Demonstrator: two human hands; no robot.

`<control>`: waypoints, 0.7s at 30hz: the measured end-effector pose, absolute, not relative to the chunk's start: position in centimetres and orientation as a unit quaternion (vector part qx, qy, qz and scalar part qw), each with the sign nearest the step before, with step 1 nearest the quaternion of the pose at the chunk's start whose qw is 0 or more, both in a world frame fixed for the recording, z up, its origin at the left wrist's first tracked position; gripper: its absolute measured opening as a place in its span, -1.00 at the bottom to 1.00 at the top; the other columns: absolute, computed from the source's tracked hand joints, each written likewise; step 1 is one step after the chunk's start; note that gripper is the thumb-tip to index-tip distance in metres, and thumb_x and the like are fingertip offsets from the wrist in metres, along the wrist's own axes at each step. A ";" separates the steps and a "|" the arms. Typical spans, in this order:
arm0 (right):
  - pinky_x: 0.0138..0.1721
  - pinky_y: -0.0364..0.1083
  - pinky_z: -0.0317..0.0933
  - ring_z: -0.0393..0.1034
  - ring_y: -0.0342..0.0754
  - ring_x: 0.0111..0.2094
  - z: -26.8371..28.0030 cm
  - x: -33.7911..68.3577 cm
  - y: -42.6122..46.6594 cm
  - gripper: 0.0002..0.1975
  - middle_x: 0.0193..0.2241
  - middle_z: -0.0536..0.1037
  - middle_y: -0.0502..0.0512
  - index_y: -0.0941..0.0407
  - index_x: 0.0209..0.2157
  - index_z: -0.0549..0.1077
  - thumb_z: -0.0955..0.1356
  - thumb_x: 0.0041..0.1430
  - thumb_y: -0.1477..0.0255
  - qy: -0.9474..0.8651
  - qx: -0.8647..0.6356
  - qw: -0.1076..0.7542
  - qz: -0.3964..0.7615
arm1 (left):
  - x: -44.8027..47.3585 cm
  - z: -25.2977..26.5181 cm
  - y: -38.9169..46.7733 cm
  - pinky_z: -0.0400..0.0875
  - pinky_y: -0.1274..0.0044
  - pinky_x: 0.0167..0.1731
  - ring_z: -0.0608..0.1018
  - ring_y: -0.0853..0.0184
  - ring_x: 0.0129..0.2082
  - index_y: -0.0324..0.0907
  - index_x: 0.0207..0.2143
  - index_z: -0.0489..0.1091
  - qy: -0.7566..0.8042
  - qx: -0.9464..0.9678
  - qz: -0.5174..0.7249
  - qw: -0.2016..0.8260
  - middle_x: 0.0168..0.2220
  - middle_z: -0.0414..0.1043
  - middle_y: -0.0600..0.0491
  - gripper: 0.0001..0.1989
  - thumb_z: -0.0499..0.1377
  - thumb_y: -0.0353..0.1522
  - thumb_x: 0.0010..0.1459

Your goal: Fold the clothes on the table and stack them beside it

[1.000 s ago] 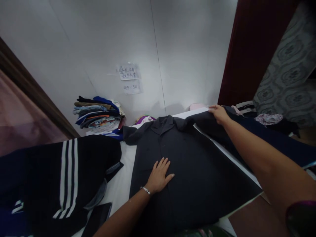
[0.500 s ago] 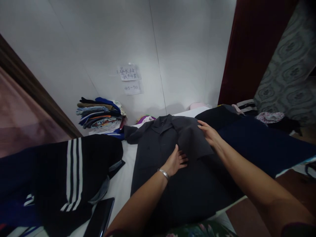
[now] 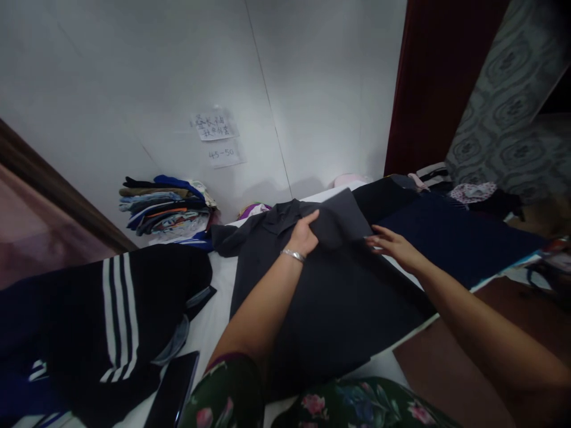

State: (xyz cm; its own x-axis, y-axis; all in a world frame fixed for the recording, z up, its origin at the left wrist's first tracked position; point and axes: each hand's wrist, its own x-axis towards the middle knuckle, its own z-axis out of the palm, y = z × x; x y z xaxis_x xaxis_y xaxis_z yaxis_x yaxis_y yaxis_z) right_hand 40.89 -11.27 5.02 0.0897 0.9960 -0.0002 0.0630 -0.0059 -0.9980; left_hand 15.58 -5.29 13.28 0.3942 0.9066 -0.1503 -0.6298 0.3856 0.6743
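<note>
One half-curled left hand [image 3: 304, 236] and loosely spread right hand [image 3: 396, 246] meet a dark jacket [image 3: 328, 303], grips unclear.

Coat [image 3: 330, 297]: matt smooth cloth | bracelet [image 3: 293, 255]: shiny metal | notes [image 3: 217, 126]: paper | wall [image 3: 330, 89]: smooth, faint sheen

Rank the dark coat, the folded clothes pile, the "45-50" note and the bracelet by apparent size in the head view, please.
1. Dark coat
2. Folded clothes pile
3. "45-50" note
4. Bracelet

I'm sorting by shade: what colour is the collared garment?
The collared garment is dark grey, shown best in the head view.
</note>
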 end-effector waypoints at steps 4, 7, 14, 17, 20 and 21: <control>0.07 0.09 0.24 0.41 0.16 0.00 -0.6 45.2 -12.7 -0.32 -0.03 0.53 0.24 0.12 0.13 0.37 0.47 -0.08 0.31 -0.527 -0.680 0.379 0.340 | 16.1 17.0 -1.9 0.39 0.34 0.03 0.60 0.20 -0.15 -0.33 -0.21 0.49 0.245 0.288 0.522 0.764 -0.24 0.58 -0.15 -0.81 0.16 -0.50 0.11; -0.05 0.06 0.35 0.48 0.14 -0.11 -2.1 46.4 -14.2 -0.25 -0.10 0.56 0.23 0.14 0.17 0.33 0.48 -0.10 0.27 -0.521 -0.689 0.340 0.372 | 16.9 19.0 0.4 0.41 0.34 0.00 0.60 0.19 -0.16 -0.35 -0.17 0.48 0.257 0.281 0.551 0.743 -0.25 0.58 -0.16 -0.78 0.15 -0.52 0.11; -0.17 0.03 0.44 0.50 0.13 -0.15 3.6 43.3 -17.4 -0.26 0.00 0.51 0.23 0.07 0.17 0.32 0.47 -0.08 0.24 -0.526 -0.561 0.353 0.532 | 16.1 22.5 3.7 0.41 0.33 -0.01 0.59 0.19 -0.13 -0.32 -0.10 0.46 0.245 0.294 0.605 0.698 -0.22 0.57 -0.16 -0.72 0.12 -0.52 0.12; -0.08 0.07 0.40 0.47 0.11 -0.09 6.7 40.9 -17.9 -0.29 0.01 0.50 0.14 0.02 0.20 0.27 0.44 -0.02 0.30 -0.596 -0.476 0.323 0.560 | 13.8 23.7 4.4 0.42 0.34 -0.01 0.58 0.19 -0.12 -0.29 -0.10 0.45 0.251 0.298 0.636 0.666 -0.20 0.57 -0.13 -0.73 0.11 -0.49 0.14; -0.02 0.04 0.34 0.44 0.08 -0.06 8.7 38.1 -17.9 -0.28 0.00 0.50 0.13 0.07 0.21 0.26 0.43 -0.03 0.38 -0.667 -0.451 0.278 0.524 | 11.1 24.5 4.4 0.43 0.37 -0.03 0.59 0.23 -0.14 -0.28 -0.10 0.45 0.265 0.296 0.662 0.635 -0.20 0.57 -0.11 -0.74 0.08 -0.48 0.18; -0.02 0.02 0.33 0.43 0.07 -0.07 9.1 37.1 -17.8 -0.28 -0.01 0.51 0.12 0.09 0.22 0.26 0.42 -0.03 0.40 -0.687 -0.444 0.262 0.512 | 10.2 24.7 4.2 0.44 0.38 -0.04 0.59 0.24 -0.15 -0.27 -0.10 0.44 0.270 0.296 0.668 0.627 -0.21 0.57 -0.10 -0.74 0.07 -0.47 0.19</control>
